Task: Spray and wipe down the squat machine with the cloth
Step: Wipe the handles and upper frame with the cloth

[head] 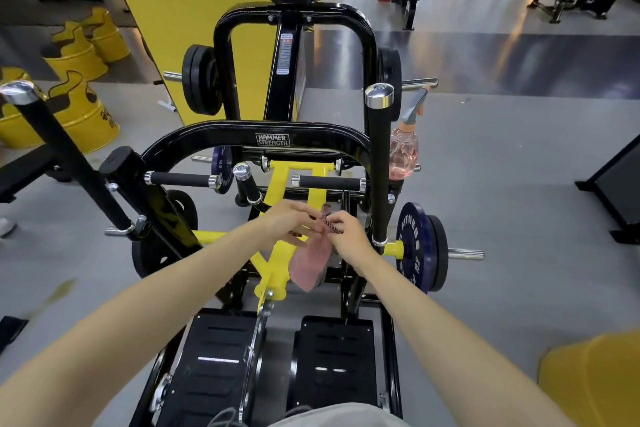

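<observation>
Your left hand (pixel 287 222) and right hand (pixel 346 232) meet on the cloth (pixel 310 262) ahead, over the squat machine (pixel 304 140); spray bottle (pixel 403 152) sits right of the upright handle (pixel 379 166), footplates (pixel 221 357) beneath you.

We've got both arms stretched out front, left hand (pixel 287 224) and right hand (pixel 348 230) close together, both pinching the cloth (pixel 310 267).

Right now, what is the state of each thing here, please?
cloth, hanging loose from both hands
left hand, pinching the cloth's top
right hand, pinching the cloth's top
spray bottle, upright, hung beside the right post, not held, holding pink liquid
blue weight plate, loaded on its chrome peg
</observation>
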### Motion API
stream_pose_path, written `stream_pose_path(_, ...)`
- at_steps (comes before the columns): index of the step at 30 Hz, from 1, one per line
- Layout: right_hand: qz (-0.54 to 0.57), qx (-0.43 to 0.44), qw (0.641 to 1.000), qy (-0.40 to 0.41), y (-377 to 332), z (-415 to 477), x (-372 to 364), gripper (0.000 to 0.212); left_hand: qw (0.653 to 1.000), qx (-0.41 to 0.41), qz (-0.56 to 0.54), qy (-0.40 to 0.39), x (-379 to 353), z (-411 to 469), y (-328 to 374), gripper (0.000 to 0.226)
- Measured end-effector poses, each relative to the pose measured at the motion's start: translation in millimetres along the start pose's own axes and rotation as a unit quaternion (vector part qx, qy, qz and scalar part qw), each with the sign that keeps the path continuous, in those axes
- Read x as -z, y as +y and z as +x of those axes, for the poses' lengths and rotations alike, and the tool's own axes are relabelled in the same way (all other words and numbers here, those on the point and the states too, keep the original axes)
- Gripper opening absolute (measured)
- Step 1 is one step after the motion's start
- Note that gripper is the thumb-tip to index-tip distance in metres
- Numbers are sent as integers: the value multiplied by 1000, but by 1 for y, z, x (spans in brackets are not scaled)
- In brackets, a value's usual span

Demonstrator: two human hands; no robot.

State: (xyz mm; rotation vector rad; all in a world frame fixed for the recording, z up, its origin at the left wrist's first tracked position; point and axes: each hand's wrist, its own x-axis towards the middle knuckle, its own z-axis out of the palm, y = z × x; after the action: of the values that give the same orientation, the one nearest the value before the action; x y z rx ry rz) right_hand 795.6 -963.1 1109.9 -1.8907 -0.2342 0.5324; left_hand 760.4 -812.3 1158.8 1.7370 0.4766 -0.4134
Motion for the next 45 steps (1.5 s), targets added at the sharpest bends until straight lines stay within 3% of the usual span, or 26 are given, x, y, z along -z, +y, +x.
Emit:
stream_pose_path(1,-15,5,1000,-8,-1,2,2,30,995,-36,85,26,4,3,-1,32)
stream_pose_path(3,-60,24,998,-28,-2,5,6,28,941,-115,312,67,12,14,-6,60)
stream_pose_path(5,-86,52,994,-46,-4,5,6,25,882,-156,443,19,12,20,-10,77)
stream_pose_path(8,-101,72,991,-52,-4,2,6,21,857,-176,482,-51,0,27,-21,49)
stream_pose_path(10,-111,79,990,-18,-2,0,8,19,850,-180,495,-13,-9,28,-23,22)
stream_pose_path(11,-111,74,991,5,-1,0,9,18,850,-167,499,15,-12,27,-21,19)
stream_pose_path(15,-95,51,993,44,3,-4,16,18,894,-106,433,43,-16,25,-10,18)
stream_pose_path(18,-60,25,997,38,3,-8,16,20,964,-26,260,44,-22,24,-2,12)
stream_pose_path(21,11,-24,999,-26,6,-11,12,30,990,26,121,70,-24,26,6,17)
stream_pose_path(23,49,-43,996,-61,7,-13,7,43,993,33,74,83,-23,27,8,12)
stream_pose_path(26,-17,-12,998,-51,6,-11,0,52,993,57,34,95,-19,26,6,11)
stream_pose_path(30,-102,35,994,4,2,-9,2,24,996,64,35,46,-17,14,11,20)
stream_pose_path(33,-48,19,999,10,-2,-7,9,20,995,73,54,32,-7,6,11,28)
stream_pose_path(37,39,-17,997,-57,-16,-4,14,33,986,-1,158,-52,2,8,-24,32)
stream_pose_path(41,87,-36,989,-111,-30,-2,9,32,995,-42,38,-85,-19,5,-47,35)
stream_pose_path(45,132,-62,988,-59,-38,2,5,32,996,-12,-13,-83,-30,0,-74,28)
